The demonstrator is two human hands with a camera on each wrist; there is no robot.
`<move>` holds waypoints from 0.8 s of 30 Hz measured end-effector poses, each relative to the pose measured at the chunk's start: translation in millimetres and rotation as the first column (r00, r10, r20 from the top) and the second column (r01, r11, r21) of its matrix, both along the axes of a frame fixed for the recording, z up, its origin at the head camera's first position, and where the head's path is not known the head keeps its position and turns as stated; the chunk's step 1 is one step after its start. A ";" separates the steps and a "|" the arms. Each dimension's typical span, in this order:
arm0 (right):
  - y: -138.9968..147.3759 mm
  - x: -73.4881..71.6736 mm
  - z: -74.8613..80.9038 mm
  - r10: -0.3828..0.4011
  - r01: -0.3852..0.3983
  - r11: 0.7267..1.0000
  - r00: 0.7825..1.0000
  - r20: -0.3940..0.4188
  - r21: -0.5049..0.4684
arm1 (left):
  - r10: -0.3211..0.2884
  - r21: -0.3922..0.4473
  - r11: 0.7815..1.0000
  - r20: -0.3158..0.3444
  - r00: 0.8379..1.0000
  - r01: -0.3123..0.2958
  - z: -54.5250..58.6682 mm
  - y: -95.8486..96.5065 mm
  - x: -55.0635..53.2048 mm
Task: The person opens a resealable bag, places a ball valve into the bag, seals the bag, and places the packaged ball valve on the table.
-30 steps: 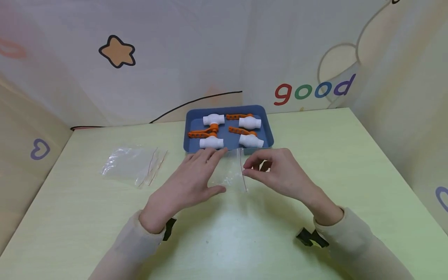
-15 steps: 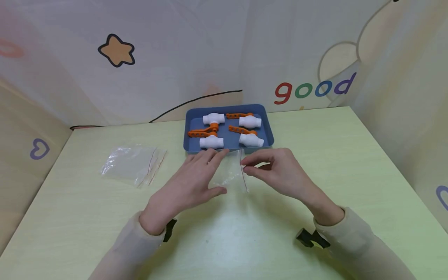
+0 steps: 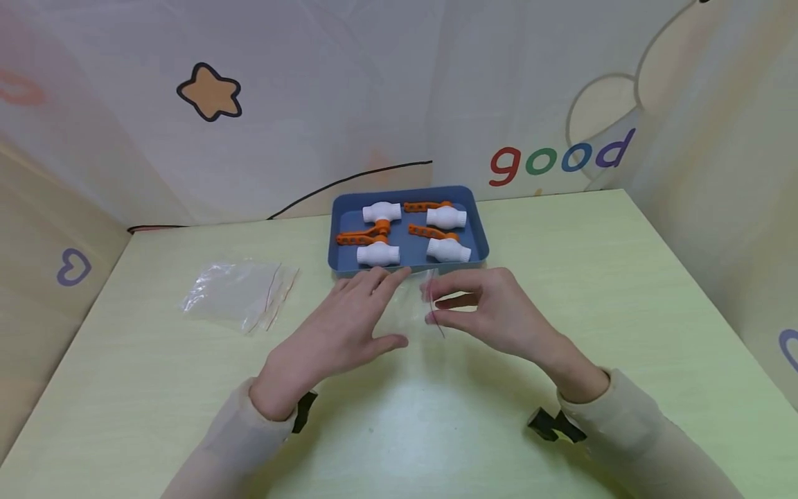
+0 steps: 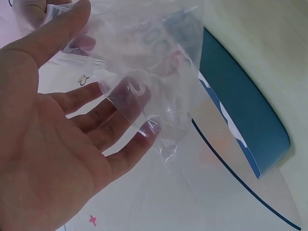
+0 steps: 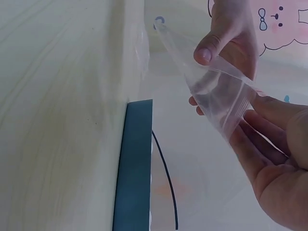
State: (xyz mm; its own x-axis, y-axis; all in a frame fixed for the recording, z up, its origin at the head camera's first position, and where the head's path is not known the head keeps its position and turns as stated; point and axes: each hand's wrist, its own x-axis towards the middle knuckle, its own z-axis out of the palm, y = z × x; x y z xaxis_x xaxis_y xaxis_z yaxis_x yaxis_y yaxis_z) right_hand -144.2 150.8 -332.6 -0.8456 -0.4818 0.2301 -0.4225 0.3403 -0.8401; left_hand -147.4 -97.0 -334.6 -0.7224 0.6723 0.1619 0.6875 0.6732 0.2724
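Note:
A clear zip bag (image 3: 408, 305) with a red seal line hangs between my two hands in front of the tray. My left hand (image 3: 330, 326) has long, fairly straight fingers behind the film and its thumb (image 4: 72, 21) across the near side, as the left wrist view shows. At the sealed end, my right hand (image 3: 492, 308) holds the bag's mouth with bent thumb and fingers, their tips a little apart. Through the film the right fingertips (image 3: 427, 291) show; whether they are inside the mouth I cannot tell. In the right wrist view the bag (image 5: 216, 91) gapes somewhat.
Just behind the hands, a blue tray (image 3: 408, 262) bears several white ball valves (image 3: 377, 254) with orange handles (image 3: 431, 231). Flat on the table to the left lie more clear zip bags (image 3: 233, 294). A printed cloth (image 3: 349, 90) stands behind the pale table (image 3: 399, 430).
My right thumb and index finger have spread apart at the bag's mouth and shifted slightly left past the red seal line. The left hand has hardly moved.

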 end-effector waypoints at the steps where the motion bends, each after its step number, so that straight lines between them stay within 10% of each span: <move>1: 0.0 -0.1 -0.1 0.001 -0.001 1.000 1.000 -0.012 0.007 | -0.003 0.002 1.000 0.001 1.000 0.003 0.3 0.0 0.0; 14: 2.7 -1.2 -0.4 0.068 -0.059 0.995 0.990 -0.122 0.078 | -0.020 0.014 1.000 0.021 1.000 0.020 3.9 -0.1 0.3; 24: 8.1 -1.9 2.4 0.090 -0.079 0.993 0.987 -0.132 0.089 | 0.042 -0.066 0.997 0.178 0.983 -0.031 5.9 -7.9 -1.8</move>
State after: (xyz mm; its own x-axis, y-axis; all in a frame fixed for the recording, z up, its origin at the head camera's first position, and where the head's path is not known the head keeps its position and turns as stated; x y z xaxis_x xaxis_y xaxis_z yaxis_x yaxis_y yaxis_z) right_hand -146.1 158.9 -330.2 -0.7647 -0.5724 0.2959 -0.5607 0.3647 -0.7434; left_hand -149.3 -104.8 -328.8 -0.7600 0.6498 -0.0140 0.6061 0.7163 0.3458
